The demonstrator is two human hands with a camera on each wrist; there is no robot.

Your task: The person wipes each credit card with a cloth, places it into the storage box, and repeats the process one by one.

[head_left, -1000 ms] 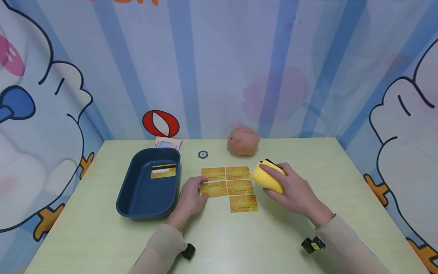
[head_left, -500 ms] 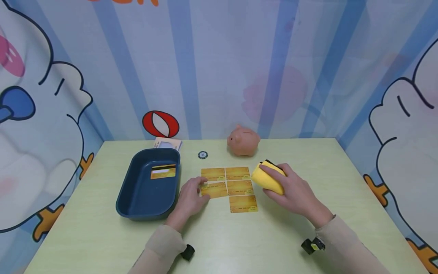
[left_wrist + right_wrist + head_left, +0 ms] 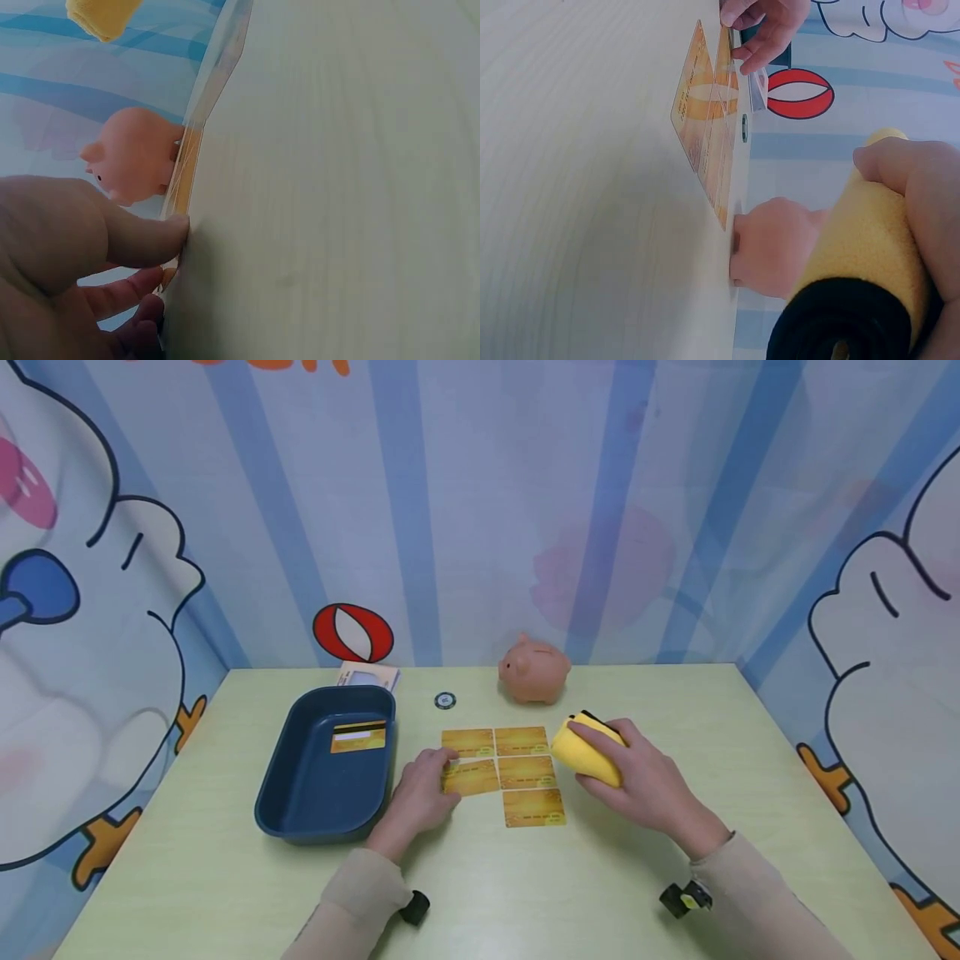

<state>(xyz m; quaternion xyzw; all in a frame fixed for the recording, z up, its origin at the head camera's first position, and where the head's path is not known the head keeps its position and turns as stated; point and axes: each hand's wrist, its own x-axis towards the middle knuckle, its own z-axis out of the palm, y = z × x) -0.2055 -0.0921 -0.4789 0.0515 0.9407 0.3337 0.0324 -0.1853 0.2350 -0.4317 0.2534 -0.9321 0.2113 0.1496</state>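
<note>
Several gold bank cards lie in two columns on the pale table, three at right and two at left. My left hand holds the left end of the lower-left card, thumb at its near edge and fingers at its far edge. That card sits slightly askew, its left end partly hidden. In the left wrist view the thumb is low over the tabletop. My right hand grips a rolled yellow cloth with a black inner side, right of the cards.
A dark blue tray at left holds one gold card, stripe side up. Behind it lies a small pale box. A round chip and a pink piggy bank are near the back edge, before a striped curtain.
</note>
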